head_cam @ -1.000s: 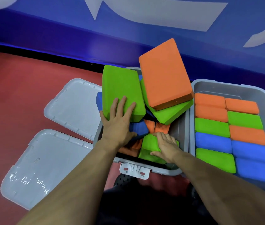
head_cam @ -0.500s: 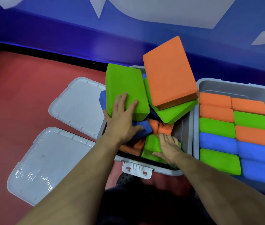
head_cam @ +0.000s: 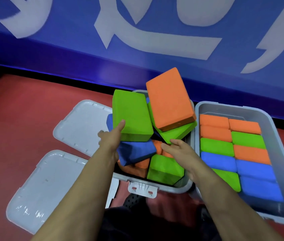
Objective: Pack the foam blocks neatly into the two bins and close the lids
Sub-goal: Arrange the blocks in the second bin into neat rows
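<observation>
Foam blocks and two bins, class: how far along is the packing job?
Done: the right bin holds tidy rows of blocks. In hand: the left bin is a jumbled heap; the left hand touches a green block, and the right hand hovers open above the pile. Left: straighten that heap, then fit both lids, which lie on the floor.

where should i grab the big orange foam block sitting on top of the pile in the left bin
Probably by its two long side faces, coming down from above. The large orange foam block lies tilted on a green foam block, topmost in the jumbled grey plastic bin, its broad face up and nothing on it. Both long edges look free, so it should lift straight off.
</observation>
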